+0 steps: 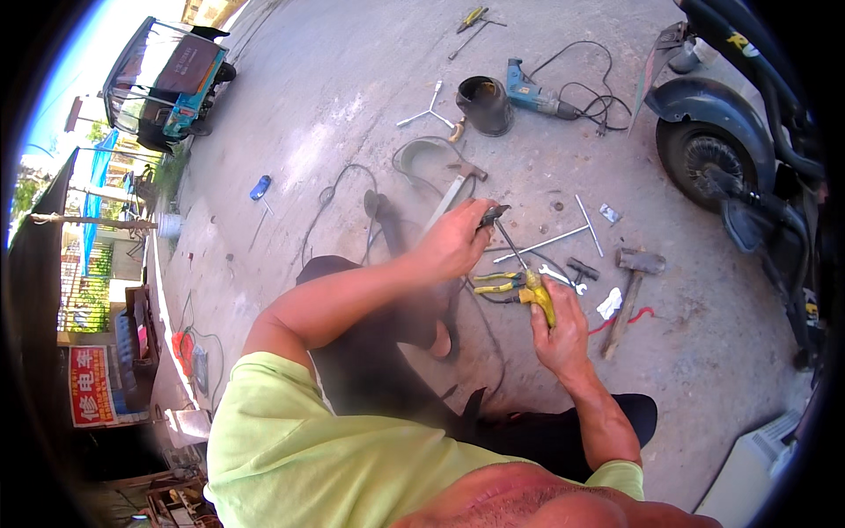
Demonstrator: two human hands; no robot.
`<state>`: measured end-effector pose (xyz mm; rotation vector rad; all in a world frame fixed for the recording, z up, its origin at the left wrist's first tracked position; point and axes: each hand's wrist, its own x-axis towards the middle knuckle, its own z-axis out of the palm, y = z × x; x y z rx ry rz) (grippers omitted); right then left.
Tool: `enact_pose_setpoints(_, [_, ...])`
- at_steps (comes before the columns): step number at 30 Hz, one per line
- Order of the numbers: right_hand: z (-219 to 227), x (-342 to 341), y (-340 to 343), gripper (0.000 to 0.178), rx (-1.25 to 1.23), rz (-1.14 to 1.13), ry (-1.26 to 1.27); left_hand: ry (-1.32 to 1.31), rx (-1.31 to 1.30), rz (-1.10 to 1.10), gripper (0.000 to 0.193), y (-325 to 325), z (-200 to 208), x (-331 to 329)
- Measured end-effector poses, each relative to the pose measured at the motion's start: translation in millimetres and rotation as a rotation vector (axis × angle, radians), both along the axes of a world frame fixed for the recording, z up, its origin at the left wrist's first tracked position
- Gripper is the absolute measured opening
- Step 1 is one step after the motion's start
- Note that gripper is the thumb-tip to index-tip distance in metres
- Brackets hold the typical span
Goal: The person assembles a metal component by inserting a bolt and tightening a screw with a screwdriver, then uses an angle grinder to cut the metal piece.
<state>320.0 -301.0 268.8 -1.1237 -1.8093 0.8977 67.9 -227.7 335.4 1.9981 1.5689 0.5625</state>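
Observation:
My left hand is closed around a small dark part, whose exact kind I cannot make out. Below and to its right, my right hand grips the yellow handle of what looks like a screwdriver. Its thin shaft slants up toward the dark part; whether the tip touches it is unclear. Beside my right hand, yellow-and-black pliers lie on the ground with an open-end wrench. Just beyond them rests a T-handle wrench.
A hammer lies beyond my left hand, a sledgehammer to the right. Farther off are a Y-shaped wrench, black pot and corded blue drill. A two-wheeler stands right, a three-wheeler far left.

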Motion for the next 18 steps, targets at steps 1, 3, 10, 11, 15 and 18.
enact_pose_setpoints(1, [-0.3,-1.4,-0.4,0.046,0.007,0.011,0.016,0.004,-0.002,0.022,0.039,-3.2,0.3,0.2])
enact_pose_setpoints(3, [1.0,1.7,1.2,0.046,0.030,0.029,0.035,-0.007,-0.022,0.068,0.037,-7.6,3.6,6.1])
enact_pose_setpoints(10, [12.4,-2.1,14.9,0.039,-0.241,0.090,0.208,0.116,0.084,0.139,0.030,-12.3,14.8,0.1])
enact_pose_setpoints(11, [12.8,-1.7,12.2,0.039,-0.218,0.073,0.183,0.113,0.059,0.161,0.029,-12.6,11.3,0.9])
enact_pose_setpoints(15, [12.3,-2.7,6.3,0.039,-0.142,0.050,0.141,0.135,0.085,0.141,0.030,-13.3,12.8,3.3])
enact_pose_setpoints(18, [7.9,3.0,2.2,0.038,-0.235,0.065,0.186,0.152,-0.009,0.101,0.035,-16.2,8.0,2.4])
